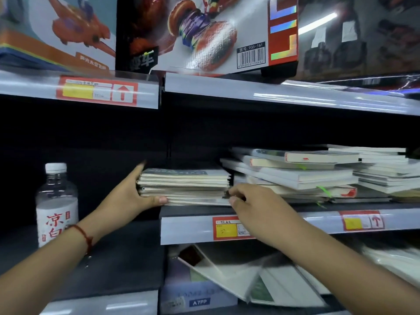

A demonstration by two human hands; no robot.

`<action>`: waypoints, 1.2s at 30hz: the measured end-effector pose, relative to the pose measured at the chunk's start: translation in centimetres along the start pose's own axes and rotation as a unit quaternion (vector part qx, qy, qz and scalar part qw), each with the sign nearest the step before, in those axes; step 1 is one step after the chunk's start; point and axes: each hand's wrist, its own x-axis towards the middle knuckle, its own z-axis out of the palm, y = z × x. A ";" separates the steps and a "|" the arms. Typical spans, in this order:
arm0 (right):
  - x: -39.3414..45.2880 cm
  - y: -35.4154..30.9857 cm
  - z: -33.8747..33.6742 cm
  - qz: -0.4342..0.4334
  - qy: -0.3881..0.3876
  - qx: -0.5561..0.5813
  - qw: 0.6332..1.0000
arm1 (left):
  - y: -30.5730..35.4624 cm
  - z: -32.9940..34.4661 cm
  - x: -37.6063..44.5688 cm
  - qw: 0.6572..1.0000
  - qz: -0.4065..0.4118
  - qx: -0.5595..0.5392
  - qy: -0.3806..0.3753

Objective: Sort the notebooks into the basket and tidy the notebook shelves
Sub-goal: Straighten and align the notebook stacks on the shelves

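Cream-edged notebook stack (184, 186) mid-frame on the shelf (272, 226). Left hand (134, 193) clamped on its left end, thumb under; right hand (247, 202) pinching the right corner. Best to square edges first, lift level, steer clear of the messy pile (295, 173) just right and the bottle (56, 203) lower left.

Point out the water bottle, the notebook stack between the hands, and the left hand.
water bottle (56, 201): head view, on its label.
notebook stack (185, 186): head view, front edges.
left hand (134, 196): head view, the palm.
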 end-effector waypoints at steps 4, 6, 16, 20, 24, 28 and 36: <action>0.4 0.0 0.5 0.015 -0.013 -0.023 1.000 | -0.2 0.4 -1.2 0.999 0.017 -0.029 0.040; 0.8 -0.2 0.7 0.017 -0.005 -0.007 1.000 | -0.9 1.3 -1.6 0.994 0.017 -0.079 0.072; 4.2 -3.7 0.8 0.154 -0.092 0.174 0.968 | 2.8 1.4 -0.9 0.862 -0.101 -0.496 0.040; 5.1 -4.5 1.6 0.194 -0.085 0.245 0.946 | 3.7 1.2 -0.2 0.844 -0.182 -0.502 0.043; 4.7 -4.0 2.1 0.190 0.003 0.261 0.946 | 4.1 1.6 -0.5 0.840 -0.204 -0.501 0.044; 4.2 -2.6 2.2 0.181 0.052 0.315 0.930 | 4.9 2.3 -2.2 0.870 -0.168 -0.461 0.050; 4.4 -2.5 2.8 0.132 0.075 0.285 0.946 | 5.2 2.6 -1.4 0.892 -0.173 -0.412 0.065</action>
